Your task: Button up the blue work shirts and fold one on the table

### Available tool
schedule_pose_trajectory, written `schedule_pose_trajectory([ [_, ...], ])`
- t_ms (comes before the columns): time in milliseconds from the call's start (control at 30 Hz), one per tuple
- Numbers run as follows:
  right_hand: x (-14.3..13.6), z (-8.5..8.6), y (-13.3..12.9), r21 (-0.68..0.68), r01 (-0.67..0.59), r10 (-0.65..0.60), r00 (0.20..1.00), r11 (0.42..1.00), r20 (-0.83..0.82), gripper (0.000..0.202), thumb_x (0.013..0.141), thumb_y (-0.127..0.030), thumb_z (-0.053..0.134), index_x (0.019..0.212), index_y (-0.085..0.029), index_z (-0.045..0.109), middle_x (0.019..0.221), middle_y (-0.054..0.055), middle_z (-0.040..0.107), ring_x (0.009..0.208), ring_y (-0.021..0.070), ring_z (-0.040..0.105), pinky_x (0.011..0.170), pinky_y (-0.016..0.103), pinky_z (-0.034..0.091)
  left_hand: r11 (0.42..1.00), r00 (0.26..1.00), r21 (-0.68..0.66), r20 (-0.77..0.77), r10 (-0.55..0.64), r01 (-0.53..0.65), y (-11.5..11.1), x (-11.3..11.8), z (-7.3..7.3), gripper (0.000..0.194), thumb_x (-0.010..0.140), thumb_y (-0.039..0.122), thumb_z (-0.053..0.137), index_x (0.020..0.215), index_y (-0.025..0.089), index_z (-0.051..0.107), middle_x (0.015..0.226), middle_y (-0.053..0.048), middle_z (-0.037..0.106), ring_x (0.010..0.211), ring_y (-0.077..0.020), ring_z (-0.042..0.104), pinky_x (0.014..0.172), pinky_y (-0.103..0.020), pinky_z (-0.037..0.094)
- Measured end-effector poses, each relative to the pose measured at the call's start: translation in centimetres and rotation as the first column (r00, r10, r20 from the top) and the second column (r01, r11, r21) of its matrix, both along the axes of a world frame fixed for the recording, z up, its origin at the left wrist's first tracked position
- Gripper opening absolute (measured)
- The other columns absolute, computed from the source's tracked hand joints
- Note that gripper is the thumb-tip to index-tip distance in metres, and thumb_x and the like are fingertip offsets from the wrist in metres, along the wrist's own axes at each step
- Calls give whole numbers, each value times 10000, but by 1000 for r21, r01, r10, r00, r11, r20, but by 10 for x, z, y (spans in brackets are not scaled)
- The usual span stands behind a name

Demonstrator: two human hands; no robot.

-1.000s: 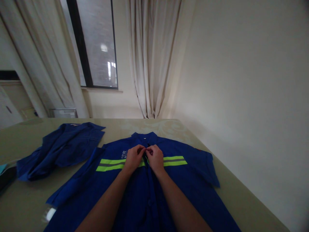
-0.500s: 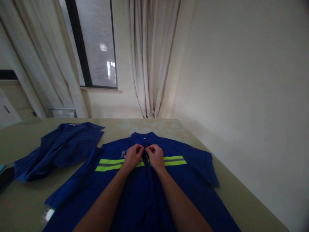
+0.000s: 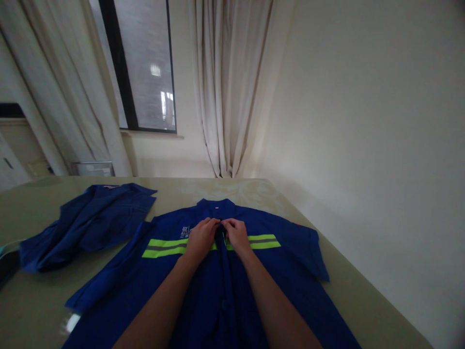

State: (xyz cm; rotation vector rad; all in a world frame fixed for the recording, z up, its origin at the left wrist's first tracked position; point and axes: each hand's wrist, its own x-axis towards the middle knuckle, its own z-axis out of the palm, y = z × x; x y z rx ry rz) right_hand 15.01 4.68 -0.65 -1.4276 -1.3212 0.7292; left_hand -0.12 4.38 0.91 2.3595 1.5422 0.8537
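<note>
A blue work jacket [image 3: 290,271] with yellow-green reflective bands lies face up, its collar pointing away from me. My left hand [image 3: 202,238] pinches the front placket just below the collar, on the side with the white printed logo. Opposite it, my right hand [image 3: 237,236] pinches the other edge of the placket, and the fingertips of both hands nearly meet. Whatever small part sits between the fingertips is hidden. Further down, the placket runs toward me between my forearms.
Another blue garment [image 3: 101,218] lies crumpled to the left on the pale green table [image 3: 174,186]. A dark object [image 3: 9,266] sits at the left edge. Beyond the table are a window and curtains [image 3: 228,87]; a bare wall [image 3: 370,121] rises along the right side.
Both hands have come closer together at the placket, the left moving slightly right and up. The fingers have shifted their pinch, and the jacket stays in place.
</note>
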Motion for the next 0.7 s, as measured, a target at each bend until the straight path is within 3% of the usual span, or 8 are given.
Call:
schedule_pose_trajectory([
  [100,-3,9,-11,86,77,-85,992,993,96,297,909,-320,498,956,-194,764,825,47,762,763,204,684,710,290,499,998,997,-3,-31,69,-69,2,1,-3,284,1029,240,415,1029,214,698,981,-79,731,972,-227,667,881,-331,472],
  [200,-11,18,-23,115,101,-132,940,988,314,287,946,-295,474,969,-217,749,951,59,769,886,214,696,825,308,496,991,991,18,-29,133,-133,3,1,-9,274,1005,230,444,1051,207,713,1041,-112,717,1058,-276,632,948,-410,446],
  [267,-19,20,-31,85,33,-67,896,996,438,280,960,-317,491,1008,-218,748,1010,70,766,956,226,690,881,321,489,987,987,25,-1,158,-158,6,-1,-13,289,967,176,479,1146,214,703,1119,-113,710,1107,-280,615,993,-428,429],
  [367,-29,17,-39,63,-88,38,830,994,556,353,986,-363,485,1201,-196,710,1236,96,721,1169,251,632,1006,364,450,981,978,10,84,190,-192,16,-9,-16,397,932,82,440,1243,192,661,1131,-92,730,1072,-229,647,983,-364,466],
  [567,-38,7,-39,-29,-184,151,695,982,703,531,1023,-406,395,1501,-194,485,1558,83,484,1436,227,431,1177,447,289,953,919,-27,258,298,-301,32,-24,-14,397,949,76,332,1172,143,653,1056,-110,757,989,-205,714,924,-350,544],
  [700,-41,4,-31,-97,-166,182,632,981,754,620,1022,-443,358,1579,-169,351,1628,89,362,1503,213,322,1219,453,197,983,954,21,247,172,-182,21,-24,-5,324,903,97,441,1106,146,690,1068,-117,749,1002,-220,711,948,-361,545],
])
